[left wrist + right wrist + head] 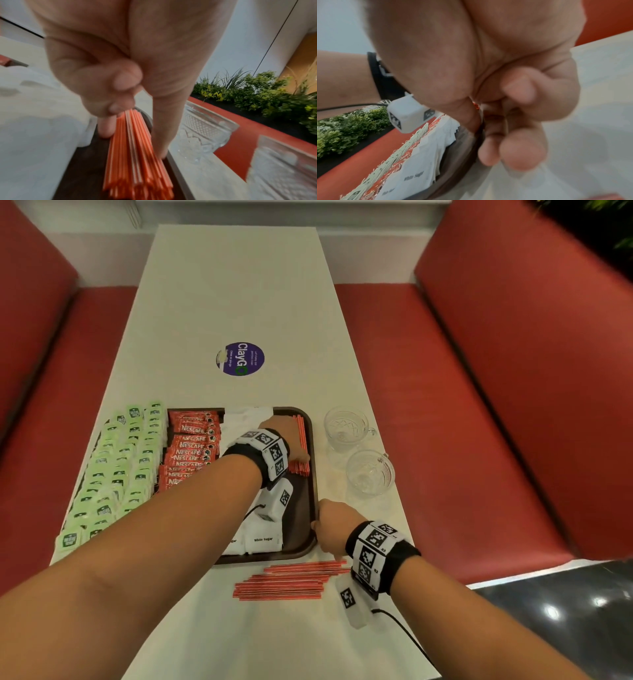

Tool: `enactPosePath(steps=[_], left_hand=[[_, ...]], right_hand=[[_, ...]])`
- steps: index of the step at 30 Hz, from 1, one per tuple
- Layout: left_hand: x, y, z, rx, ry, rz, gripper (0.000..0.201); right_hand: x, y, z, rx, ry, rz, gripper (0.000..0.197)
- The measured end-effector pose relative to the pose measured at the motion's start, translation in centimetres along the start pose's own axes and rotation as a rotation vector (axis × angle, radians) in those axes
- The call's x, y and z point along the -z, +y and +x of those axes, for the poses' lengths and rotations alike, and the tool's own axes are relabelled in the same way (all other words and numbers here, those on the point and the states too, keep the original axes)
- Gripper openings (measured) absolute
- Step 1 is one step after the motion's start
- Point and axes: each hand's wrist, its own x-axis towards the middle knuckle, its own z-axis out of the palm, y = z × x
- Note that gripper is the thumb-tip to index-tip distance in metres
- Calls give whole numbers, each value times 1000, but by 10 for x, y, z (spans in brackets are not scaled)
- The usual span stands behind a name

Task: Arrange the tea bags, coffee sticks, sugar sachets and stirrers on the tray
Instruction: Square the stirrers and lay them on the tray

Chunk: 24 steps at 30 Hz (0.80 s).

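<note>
A brown tray [303, 508] lies on the white table. It holds rows of green tea bags [116, 467], red coffee sticks [191, 446] and white sugar sachets [263, 539]. A bundle of red stirrers [300, 433] lies along its right edge. My left hand [287, 436] reaches across and grips that bundle [137, 162], thumb on the rim side and fingers [106, 128] curled on the other. My right hand [325, 529] pinches the tray's right rim [462, 155], thumb [471, 119] inside and fingers outside. More stirrers [291, 580] lie loose on the table in front of the tray.
Two glass cups [346, 426] [370, 474] stand just right of the tray, close to my left hand. A round purple sticker [240, 359] marks the table's middle. Red bench seats [479, 422] flank the table on both sides.
</note>
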Motion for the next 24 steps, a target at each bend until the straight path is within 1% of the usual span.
enactPosePath(steps=[1,3,6,9,11,13,15,17,19,21,23,24], left_hand=[[-2,1,-4,-12,-36,33,69],[-7,3,-8,-34,-68,72,66],[-9,2,-14,-46,-43,60,58],[-3,-4,-24,-50,-20,14,57],[2,-12,-35,-74,18,-8,56],[3,-23,-51,-137,78,-25,55],[-4,-34,-75,-243,105,-72,50],[-18,-41,-106,-362,52,-116,39],[-38,-45,-135,-468,-37,-78,30],[-60,-46,-158,-544,-104,14,30],[-83,-45,-174,-594,-124,100,34],[-92,-44,-179,-603,-125,126,40]], right_hand=[[0,0,0,-1,0,-6,20],[0,-2,-1,-10,-3,-13,19],[2,-6,-3,-27,16,-2,20],[3,-6,-7,-35,87,15,22],[3,-5,-12,-29,136,8,28],[3,-4,-20,-7,150,-31,35],[0,-3,-31,27,165,-90,41],[-6,-1,-40,36,162,-150,50],[-17,2,-47,8,118,-206,64],[-29,3,-54,-15,88,-228,77],[-40,1,-59,-13,93,-239,82],[-45,-1,-60,-3,98,-249,83]])
